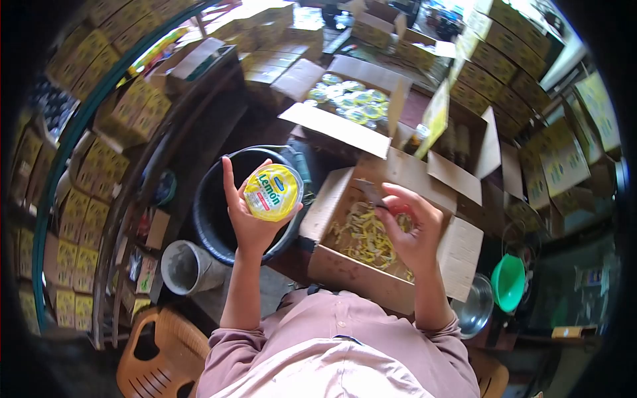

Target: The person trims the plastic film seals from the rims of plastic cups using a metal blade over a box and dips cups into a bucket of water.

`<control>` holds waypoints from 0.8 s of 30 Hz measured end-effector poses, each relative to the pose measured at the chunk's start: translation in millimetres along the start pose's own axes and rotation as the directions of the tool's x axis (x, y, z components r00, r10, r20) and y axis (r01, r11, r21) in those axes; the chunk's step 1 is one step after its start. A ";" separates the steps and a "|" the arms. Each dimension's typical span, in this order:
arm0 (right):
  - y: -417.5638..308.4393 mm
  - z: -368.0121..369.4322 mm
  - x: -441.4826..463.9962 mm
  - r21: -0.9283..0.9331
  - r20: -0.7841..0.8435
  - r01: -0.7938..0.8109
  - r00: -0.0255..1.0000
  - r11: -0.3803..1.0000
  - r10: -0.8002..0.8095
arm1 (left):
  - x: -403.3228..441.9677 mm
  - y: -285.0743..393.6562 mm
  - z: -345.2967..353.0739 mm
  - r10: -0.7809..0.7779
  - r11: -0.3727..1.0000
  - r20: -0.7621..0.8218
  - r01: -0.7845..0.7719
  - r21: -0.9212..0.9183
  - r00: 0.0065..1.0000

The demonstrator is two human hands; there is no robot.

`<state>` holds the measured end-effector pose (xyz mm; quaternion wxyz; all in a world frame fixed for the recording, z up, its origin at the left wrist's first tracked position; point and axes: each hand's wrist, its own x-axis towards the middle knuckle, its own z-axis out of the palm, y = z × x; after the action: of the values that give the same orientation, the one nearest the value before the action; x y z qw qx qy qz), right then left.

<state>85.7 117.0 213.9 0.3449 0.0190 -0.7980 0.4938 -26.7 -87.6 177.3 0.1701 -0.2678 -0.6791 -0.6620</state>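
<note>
My left hand (255,224) holds up a round plastic cup (273,192) with a yellow lid film printed "Lemon". The lid faces me, and the index finger sticks out to the side. In my right hand (415,222) a small thin dark blade-like piece (369,192) is pinched between thumb and fingers; its exact kind is unclear. This hand hovers over an open cardboard box (361,265) holding yellow and whitish strips (371,239). Behind my left hand stands a large black bucket (213,229), its inside dark.
An open carton (338,126) of several lidded cups stands ahead. Further right is another open carton (488,149). A grey pail (189,268) stands left, a green bowl (509,283) and a metal bowl (474,308) right. Stacked yellow cartons (76,265) line the sides.
</note>
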 end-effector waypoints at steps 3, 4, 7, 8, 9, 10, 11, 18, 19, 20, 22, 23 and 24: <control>-5.6 47.3 17.8 0.045 0.222 0.069 0.972 0.997 -0.077 | -12.1 -32.2 -29.4 0.016 0.981 -0.068 -0.003 0.193 0.998; -9.0 62.5 19.9 0.055 0.288 0.045 0.956 0.997 -0.059 | -15.6 -40.0 -35.2 0.046 0.953 -0.072 -0.023 0.302 0.996; -8.6 102.3 23.9 0.058 0.436 0.023 0.899 0.998 -0.046 | -26.4 -72.0 -44.9 0.090 0.961 -0.068 -0.069 0.269 0.994; -8.4 112.1 24.7 0.054 0.473 0.035 0.879 0.998 -0.056 | -29.2 -77.2 -45.3 0.078 0.967 -0.072 -0.057 0.250 0.994; -6.3 122.0 25.2 0.005 0.502 0.065 0.863 0.998 -0.058 | -30.0 -79.2 -45.5 0.067 0.972 -0.076 -0.048 0.230 0.995; -1.7 131.3 24.8 -0.018 0.525 0.086 0.849 0.996 -0.063 | -30.5 -78.8 -46.4 0.063 0.971 -0.067 -0.046 0.233 0.996; 2.8 138.7 23.5 -0.041 0.550 0.105 0.833 0.994 -0.065 | -31.8 -79.5 -45.2 0.056 0.978 -0.090 -0.037 0.204 0.994; 6.6 165.5 21.2 -0.149 0.539 0.213 0.836 0.966 -0.101 | -33.4 -87.8 -45.4 -0.004 0.996 -0.106 0.014 0.089 0.994; 6.6 167.3 22.0 -0.153 0.544 0.223 0.832 0.963 -0.106 | -32.2 -87.6 -47.0 0.013 0.993 -0.103 -0.001 0.116 0.995; 6.4 168.5 22.4 -0.159 0.548 0.232 0.829 0.960 -0.110 | -31.3 -87.2 -48.1 0.030 0.990 -0.098 -0.016 0.143 0.995; 5.4 170.5 23.4 -0.167 0.553 0.245 0.825 0.955 -0.116 | -30.2 -88.6 -49.4 0.037 0.988 -0.097 -0.022 0.150 0.995; 4.0 171.8 23.8 -0.170 0.554 0.249 0.824 0.954 -0.116 | -30.4 -90.2 -49.9 0.026 0.991 -0.101 -0.013 0.131 0.995; 3.2 172.6 24.2 -0.173 0.557 0.252 0.823 0.952 -0.116 | -30.8 -91.3 -49.9 0.014 0.994 -0.106 -0.002 0.111 0.994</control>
<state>-25.7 -12.2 177.8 0.1522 0.1932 -0.9104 0.3328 -62.0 -139.4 88.8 0.2233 -0.2247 -0.7035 -0.6361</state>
